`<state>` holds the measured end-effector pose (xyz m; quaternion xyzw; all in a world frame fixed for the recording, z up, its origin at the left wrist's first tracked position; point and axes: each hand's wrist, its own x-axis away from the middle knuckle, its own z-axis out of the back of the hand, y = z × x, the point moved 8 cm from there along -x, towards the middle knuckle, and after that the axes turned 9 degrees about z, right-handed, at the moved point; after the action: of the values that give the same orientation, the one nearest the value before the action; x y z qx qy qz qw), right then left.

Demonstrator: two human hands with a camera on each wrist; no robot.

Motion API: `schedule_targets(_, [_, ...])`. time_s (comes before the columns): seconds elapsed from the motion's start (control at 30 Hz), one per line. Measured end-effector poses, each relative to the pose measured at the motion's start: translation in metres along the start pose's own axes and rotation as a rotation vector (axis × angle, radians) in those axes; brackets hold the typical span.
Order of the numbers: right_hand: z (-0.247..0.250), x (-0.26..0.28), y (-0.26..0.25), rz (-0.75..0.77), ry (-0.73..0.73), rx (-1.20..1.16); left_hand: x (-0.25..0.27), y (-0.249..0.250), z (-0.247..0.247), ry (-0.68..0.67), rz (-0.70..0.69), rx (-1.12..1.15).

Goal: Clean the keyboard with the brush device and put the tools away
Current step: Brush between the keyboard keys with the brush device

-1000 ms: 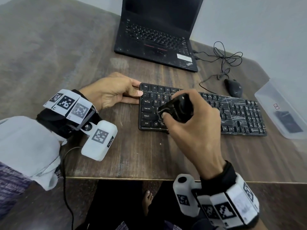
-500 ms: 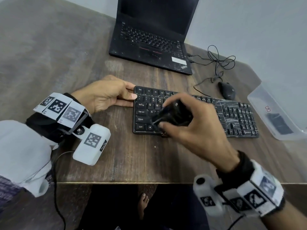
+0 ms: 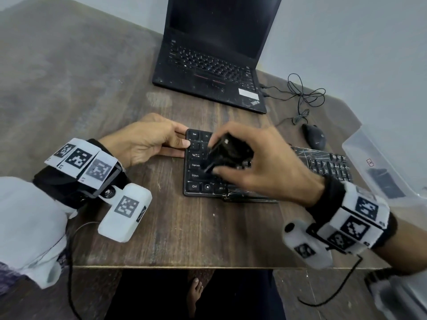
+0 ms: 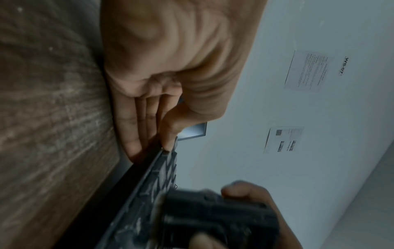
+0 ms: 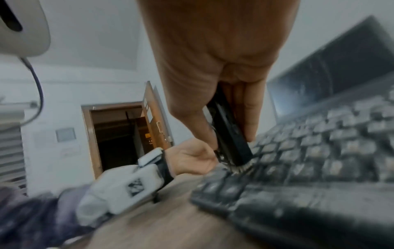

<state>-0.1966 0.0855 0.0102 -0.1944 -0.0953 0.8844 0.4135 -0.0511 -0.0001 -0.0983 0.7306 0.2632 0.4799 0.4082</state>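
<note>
A black keyboard (image 3: 196, 188) lies on the wooden table, dusted with white streaks on its right half. My right hand (image 3: 217, 153) grips the black brush device (image 3: 233, 148), tilted, with its tip down on the keys near Tab and Caps Lock. In the right wrist view the brush device (image 5: 230, 134) has its bristles on the keyboard (image 5: 319, 151). My left hand (image 3: 180, 140) braces the keyboard's left edge. Its thumb rests on the top corner, and its straight fingers lie against the side of the keyboard (image 4: 157, 176).
An open black laptop (image 3: 208, 65) stands behind the keyboard. A black mouse (image 3: 314, 136) and its tangled cable (image 3: 302, 95) lie at the back right. A clear plastic bin (image 3: 360, 153) with a dark item inside sits at the right edge. The table's front edge (image 3: 184, 266) is near me.
My right hand has swept the brush device leftward over the keys toward the keyboard's left end. My left hand has stayed on the keyboard's left edge.
</note>
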Motion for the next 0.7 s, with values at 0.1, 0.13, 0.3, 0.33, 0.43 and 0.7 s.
schedule_targets(0.1, [0.021, -0.012, 0.019, -0.057, 0.125, 0.074, 0.0, -0.001, 0.0, -0.001, 0.0, 0.009])
schedule_targets(0.13, [0.022, -0.013, 0.021, -0.064, 0.127, 0.06, 0.001, -0.001, 0.0, -0.001, -0.001, 0.009])
schedule_targets(0.3, [0.009, -0.017, 0.015, -0.05, 0.029, 0.006, -0.001, -0.001, 0.0, 0.001, -0.003, 0.005])
schedule_targets(0.33, [0.015, -0.02, 0.023, -0.1, 0.077, 0.016, -0.001, -0.001, 0.0, 0.003, -0.002, -0.002])
schedule_targets(0.43, [0.018, -0.027, 0.025, -0.153, 0.176, 0.031, -0.001, -0.002, 0.001, -0.002, -0.009, -0.013])
schedule_targets(0.7, [0.026, -0.018, 0.041, -0.341, 0.215, 0.076, -0.003, -0.001, 0.002, 0.001, -0.019, -0.034])
